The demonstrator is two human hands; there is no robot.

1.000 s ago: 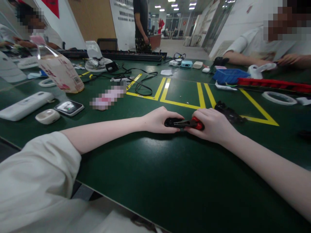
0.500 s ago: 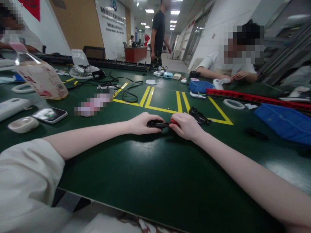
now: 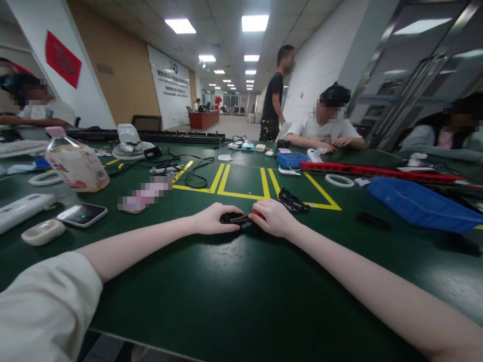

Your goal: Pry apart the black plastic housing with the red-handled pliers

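Observation:
My left hand (image 3: 214, 219) is closed around a small black plastic part (image 3: 226, 218), which its fingers partly cover. In my right hand (image 3: 277, 217) are red-handled pliers (image 3: 259, 214), their narrow metal jaws pointing left and touching or overlapping the black part. Most of the handle is hidden by my right fingers. Both hands are close together just above the green table (image 3: 226, 291). A heap of black parts (image 3: 291, 200) lies just beyond my right hand.
A blue bin (image 3: 422, 206) and a red strip (image 3: 381, 171) are on the right. To the left stand a drink bottle (image 3: 77, 163), a phone-like device (image 3: 83, 214) and a pale oval object (image 3: 43, 232). Yellow tape (image 3: 245, 195) marks the table; several people are around it.
The view has tilted up, so the hands and table sit lower in the picture. Both hands keep their grip on the black part and the pliers. The standing person has walked right.

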